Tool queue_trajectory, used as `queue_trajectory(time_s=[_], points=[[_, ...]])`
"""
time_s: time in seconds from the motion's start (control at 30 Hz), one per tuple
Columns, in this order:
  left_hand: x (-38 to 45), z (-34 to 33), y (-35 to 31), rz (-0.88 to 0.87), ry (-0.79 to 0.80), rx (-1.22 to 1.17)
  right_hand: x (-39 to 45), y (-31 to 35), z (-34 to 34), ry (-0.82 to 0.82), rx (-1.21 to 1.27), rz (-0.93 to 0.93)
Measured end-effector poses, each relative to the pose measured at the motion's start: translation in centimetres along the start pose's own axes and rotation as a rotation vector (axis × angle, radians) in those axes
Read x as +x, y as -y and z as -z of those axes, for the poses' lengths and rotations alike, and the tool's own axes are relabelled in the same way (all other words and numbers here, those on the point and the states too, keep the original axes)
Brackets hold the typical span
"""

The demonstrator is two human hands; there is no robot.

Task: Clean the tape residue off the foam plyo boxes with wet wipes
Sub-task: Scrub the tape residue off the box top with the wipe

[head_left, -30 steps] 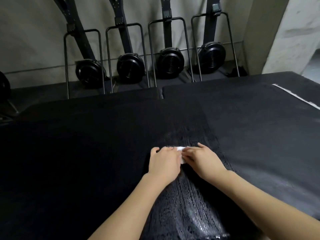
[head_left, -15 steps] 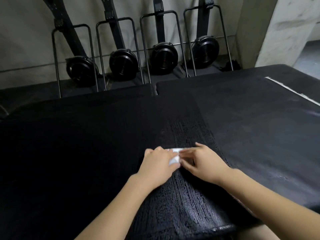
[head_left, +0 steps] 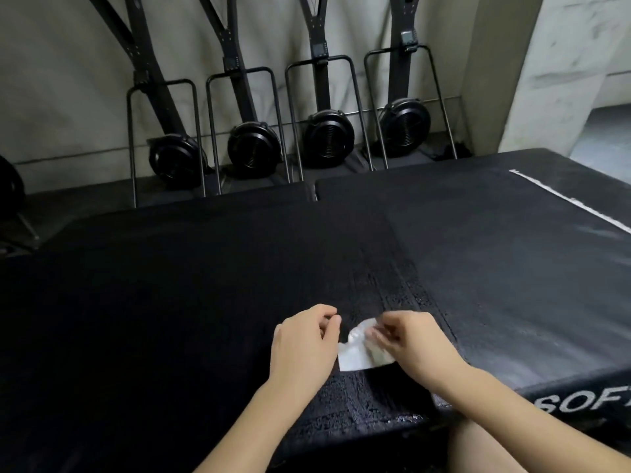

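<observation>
- I am pinching the wet wipe (head_left: 358, 353) in my right hand (head_left: 413, 343), fingers curled round its upper edge; the wipe is hanging crumpled between both hands, just over the near part of the foam plyo box (head_left: 239, 302).
- My left hand (head_left: 304, 346) is hovering just beside the wipe, fingers loosely curled; it looks like it is gripping nothing, though its thumb side is close to the wipe's edge.
- Progress, judging from the surface: a streaked wet band (head_left: 386, 291) is running away from my hands up the top, so that strip is looking wiped; I'd say mid-task, refolding or turning the wipe to a fresh face.
- Left to do: a white tape strip (head_left: 573, 203) is lying far right of my hands on the neighbouring box (head_left: 512, 268), untouched; greyish haze is showing on that top too.
- Materials: the box top is matte black, fine-grained, soft-looking, with rounded edges; wet parts are glistening in ridged streaks.
- The wipe is thin, white, limp and damp-looking, with an irregular folded shape.
- White lettering (head_left: 587, 404) is showing on the front face below my right hand, partly cut off.
- Beyond my hands: black fan-wheel machines (head_left: 327, 138) are standing upright against a pale wall.
</observation>
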State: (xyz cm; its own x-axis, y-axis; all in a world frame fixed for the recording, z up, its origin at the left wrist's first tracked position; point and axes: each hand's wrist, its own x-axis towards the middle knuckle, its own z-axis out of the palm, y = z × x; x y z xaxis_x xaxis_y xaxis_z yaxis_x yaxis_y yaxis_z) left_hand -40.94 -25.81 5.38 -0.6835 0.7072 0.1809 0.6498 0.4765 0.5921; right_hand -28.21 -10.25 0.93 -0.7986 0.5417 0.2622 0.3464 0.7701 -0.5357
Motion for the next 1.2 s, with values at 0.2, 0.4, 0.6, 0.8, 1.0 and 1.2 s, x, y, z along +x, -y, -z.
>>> queue_trajectory(time_s=[0.2,0.4,0.6,0.8,1.0,1.2], points=[[-2.3,-3.1,1.3,-0.460,0.049,0.275,-2.1,-1.3,-2.0,-0.110,-0.109,0.248],[0.7,-5.2,1.9,-0.495,0.038,0.406,0.0,-2.5,-3.0,-0.039,-0.179,0.350],[7.2,-5.8,3.4,-0.439,0.048,0.497,7.0,-3.7,-4.0,0.014,-0.264,0.373],[16.3,-6.6,4.6,-0.435,0.088,0.581,16.5,-5.8,-6.1,0.030,-0.221,0.412],[23.7,-6.5,6.1,-0.446,0.090,0.609,23.2,-6.8,-7.2,0.073,-0.181,0.361],[17.2,-4.4,4.5,-0.573,0.221,0.569,16.8,-5.7,-4.1,0.144,-0.152,0.417]])
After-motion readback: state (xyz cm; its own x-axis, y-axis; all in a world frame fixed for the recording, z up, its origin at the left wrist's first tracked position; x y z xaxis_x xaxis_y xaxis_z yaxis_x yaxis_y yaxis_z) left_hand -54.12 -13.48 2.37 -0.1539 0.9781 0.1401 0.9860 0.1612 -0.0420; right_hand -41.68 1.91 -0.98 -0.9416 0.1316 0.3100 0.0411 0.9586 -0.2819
